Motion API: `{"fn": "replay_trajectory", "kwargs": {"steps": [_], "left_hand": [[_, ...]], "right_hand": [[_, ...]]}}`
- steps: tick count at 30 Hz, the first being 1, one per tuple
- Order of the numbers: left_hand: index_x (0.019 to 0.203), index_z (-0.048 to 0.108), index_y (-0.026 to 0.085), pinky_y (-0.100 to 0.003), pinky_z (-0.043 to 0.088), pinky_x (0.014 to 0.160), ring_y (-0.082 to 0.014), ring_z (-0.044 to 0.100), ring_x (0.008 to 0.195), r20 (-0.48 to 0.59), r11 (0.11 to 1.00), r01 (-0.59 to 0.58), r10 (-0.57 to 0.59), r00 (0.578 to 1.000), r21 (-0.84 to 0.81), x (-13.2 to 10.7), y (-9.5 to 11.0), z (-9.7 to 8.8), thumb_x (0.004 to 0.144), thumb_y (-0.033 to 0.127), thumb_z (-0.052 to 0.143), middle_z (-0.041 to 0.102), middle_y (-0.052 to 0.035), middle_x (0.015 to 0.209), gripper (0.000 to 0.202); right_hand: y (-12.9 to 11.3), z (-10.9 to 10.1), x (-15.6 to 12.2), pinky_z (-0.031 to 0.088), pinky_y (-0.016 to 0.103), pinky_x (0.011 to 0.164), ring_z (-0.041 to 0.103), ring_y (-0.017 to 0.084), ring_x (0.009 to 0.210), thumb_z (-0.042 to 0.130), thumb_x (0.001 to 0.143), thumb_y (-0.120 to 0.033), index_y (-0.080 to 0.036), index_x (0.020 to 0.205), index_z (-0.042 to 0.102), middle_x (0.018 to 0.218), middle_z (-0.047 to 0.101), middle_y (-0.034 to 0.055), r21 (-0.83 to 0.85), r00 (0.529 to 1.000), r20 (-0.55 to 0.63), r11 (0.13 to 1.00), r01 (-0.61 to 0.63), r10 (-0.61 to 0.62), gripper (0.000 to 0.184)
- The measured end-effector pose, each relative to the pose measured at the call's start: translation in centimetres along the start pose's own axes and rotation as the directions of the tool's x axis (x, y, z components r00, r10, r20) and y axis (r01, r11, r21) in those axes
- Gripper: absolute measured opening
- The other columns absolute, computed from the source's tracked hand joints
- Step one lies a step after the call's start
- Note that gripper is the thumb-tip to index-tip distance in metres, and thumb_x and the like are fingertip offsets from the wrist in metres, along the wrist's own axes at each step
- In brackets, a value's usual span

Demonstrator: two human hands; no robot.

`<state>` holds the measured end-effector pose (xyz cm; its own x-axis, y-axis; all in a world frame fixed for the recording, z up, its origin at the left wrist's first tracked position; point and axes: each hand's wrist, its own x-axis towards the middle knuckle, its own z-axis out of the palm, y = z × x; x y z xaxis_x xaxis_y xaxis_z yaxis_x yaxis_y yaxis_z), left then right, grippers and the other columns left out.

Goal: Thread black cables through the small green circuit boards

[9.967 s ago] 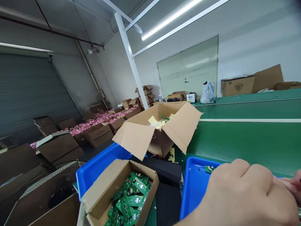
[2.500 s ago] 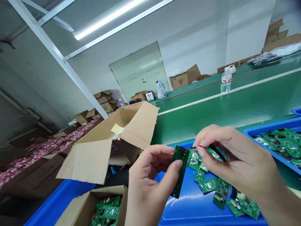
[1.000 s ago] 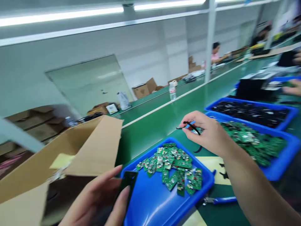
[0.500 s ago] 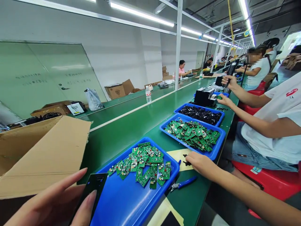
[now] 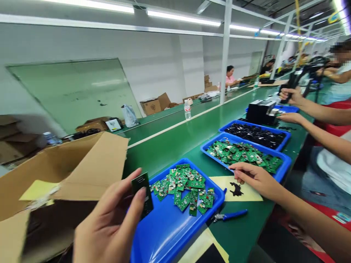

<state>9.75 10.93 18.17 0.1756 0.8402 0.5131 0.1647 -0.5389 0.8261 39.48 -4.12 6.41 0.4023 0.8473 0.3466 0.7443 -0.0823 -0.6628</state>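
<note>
1. Since the frame half a second back, the right hand [image 5: 255, 179] has lifted off the small irregular black pieces [image 5: 236, 190] on the pale yellow rectangular sheet [image 5: 253, 196]; it now hangs over the sheet's far part, near the rim of the farther blue plastic tray [image 5: 286, 163]; the left hand [image 5: 109, 219] sits higher in the head view, showing more of its board.
2. Seen in this one head view, the left hand pinches a dark green, flat rectangular circuit board [image 5: 146, 201] between thumb and fingers; the board is tilted, at the left edge of the nearer blue plastic tray [image 5: 164, 233], where a pile of green circuit boards [image 5: 189, 186] lies.
3. The right hand's fingers are bent, their tips drawn close together; whether they pinch a small black piece I cannot tell.
4. Held board: probably light, stiff and rather slippery on its smooth face; any mounted parts would be fragile, so the long edges offer the safest hold, with light thumb pressure.
5. Black pieces: likely light, thin and perhaps soft; a fingertip pinch at one end should suit them; hard squeezing could bend them.
6. Blue-handled metal cutters [image 5: 236, 214] lie beside the nearer tray, apart from both hands.
</note>
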Motion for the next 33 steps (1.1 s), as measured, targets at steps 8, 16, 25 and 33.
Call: {"fn": "replay_trajectory", "kwargs": {"steps": [8,16,25,33], "left_hand": [[0.096,0.076,0.018,-0.023,0.054,0.072,-0.0179,0.069,0.082,0.2,0.913,0.201,-0.135,0.97,-0.355,-1.1,1.1,1.1,0.077,0.029,0.073,0.075,-0.0068,0.091,0.022],[0.1,0.075,0.019,-0.026,0.054,0.077,-0.0194,0.069,0.085,0.298,0.835,0.319,-0.196,0.934,-0.449,-1.5,0.6,1.4,0.078,0.034,0.073,0.076,-0.0079,0.09,0.027],[0.102,0.076,0.023,-0.018,0.046,0.058,-0.011,0.06,0.066,0.339,0.833,0.408,-0.287,0.896,-0.372,-1.2,1.1,1.6,0.078,0.025,0.072,0.074,-0.0039,0.086,0.024],[0.105,0.075,0.024,-0.016,0.046,0.059,-0.0073,0.054,0.061,0.362,0.854,0.364,-0.228,0.904,-0.371,-1.0,0.6,2.0,0.079,0.024,0.07,0.074,-0.0033,0.086,0.026]], "right_hand": [[-14.0,3.7,4.6,0.055,0.018,0.057,0.064,0.01,0.06,0.053,0.094,-0.022,-0.027,0.112,0.07,0.069,0.067,-0.0009,0.475,0.895,-0.222,0.759,0.445,-0.387,0.025],[-15.8,6.3,5.2,0.057,0.023,0.066,0.065,0.013,0.067,0.048,0.096,-0.023,-0.036,0.154,0.018,0.077,0.065,-0.0016,0.374,0.807,-0.262,0.715,0.59,-0.529,0.067],[-14.4,5.8,6.4,0.054,0.025,0.086,0.067,0.015,0.084,0.055,0.092,-0.016,-0.031,0.153,0.024,0.108,0.069,0.0037,0.183,0.712,-0.192,0.688,0.702,-0.675,0.07],[-14.6,5.9,6.4,0.055,0.023,0.087,0.069,0.013,0.087,0.053,0.092,-0.016,-0.032,0.152,0.027,0.124,0.066,0.0022,0.145,0.704,-0.206,0.691,0.708,-0.679,0.067]]}}
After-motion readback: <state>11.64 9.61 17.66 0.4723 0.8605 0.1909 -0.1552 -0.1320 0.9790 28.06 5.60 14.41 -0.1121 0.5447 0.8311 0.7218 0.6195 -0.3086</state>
